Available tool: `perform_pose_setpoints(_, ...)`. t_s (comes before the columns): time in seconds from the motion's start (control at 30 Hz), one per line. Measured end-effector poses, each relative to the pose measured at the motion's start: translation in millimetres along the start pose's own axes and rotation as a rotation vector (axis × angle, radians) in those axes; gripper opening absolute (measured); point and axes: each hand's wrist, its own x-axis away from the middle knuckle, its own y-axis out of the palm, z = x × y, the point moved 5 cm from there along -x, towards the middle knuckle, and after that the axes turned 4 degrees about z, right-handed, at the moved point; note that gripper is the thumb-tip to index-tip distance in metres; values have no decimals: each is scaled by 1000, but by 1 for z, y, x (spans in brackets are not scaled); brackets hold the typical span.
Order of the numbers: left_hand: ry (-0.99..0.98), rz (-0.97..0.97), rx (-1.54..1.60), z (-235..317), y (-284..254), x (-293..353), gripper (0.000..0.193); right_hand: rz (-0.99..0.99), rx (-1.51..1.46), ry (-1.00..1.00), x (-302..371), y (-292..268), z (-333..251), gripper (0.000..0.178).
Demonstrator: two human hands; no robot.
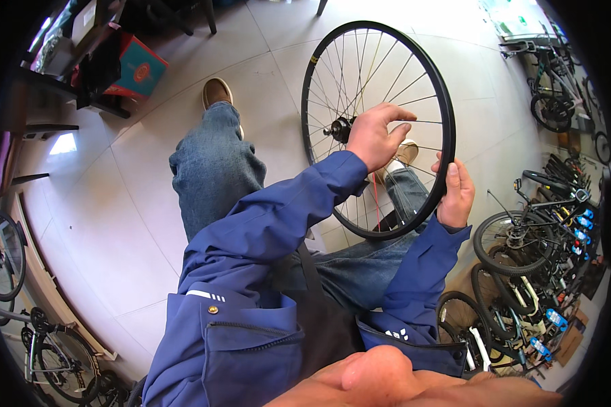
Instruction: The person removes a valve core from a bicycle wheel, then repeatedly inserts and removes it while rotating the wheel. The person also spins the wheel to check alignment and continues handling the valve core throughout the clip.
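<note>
A bicycle wheel (448, 88) with a black rim stands tilted between my legs, with no tyre visible on it. Its black hub (341, 129) shows to the left of my left hand (380, 133). That hand reaches over the spokes, its thumb and index finger closed around one dark spoke (428, 122) near the fingertips. Most spokes are dark, but a red one (377, 200) and a yellowish one (368, 73) stand out. On the right, my right hand (457, 195) grips the rim, thumb on the near side; its other fingers are partly hidden behind the rim.
Many bicycles (516, 237) crowd the right side, and more bicycles (54, 359) stand at the lower left. A red and teal box (139, 68) sits by dark furniture at the upper left. My shoe (217, 91) rests on the pale tiled floor (115, 230).
</note>
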Motion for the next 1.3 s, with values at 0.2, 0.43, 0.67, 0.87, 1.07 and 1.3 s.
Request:
perform_pose_setpoints(0.2, 41, 163, 30, 12, 2, -15, 30, 7, -7, -9, -5, -6, 6, 40)
perform_pose_setpoints(0.43, 39, 220, 143, 20, 22, -40, 29, 2, -26, 33, -5, -6, 6, 40)
perform_pose_setpoints(0.67, 22, 224, 223, 12, 27, -50, 15, -11, 10, 30, -2, -2, 1, 40)
perform_pose_setpoints(0.87, -4, 233, 189, 16, 27, -46, 13, -46, 16, 45, 2, 5, -6, 40)
perform_pose_setpoints(1.07, 7, 247, 214, 18, 25, -46, 13, -55, 9, 18, 4, 19, -16, 40)
perform_pose_setpoints(1.3, 143, 339, 48, 24, 14, -39, 17, -70, -125, 103, 8, 32, -20, 40)
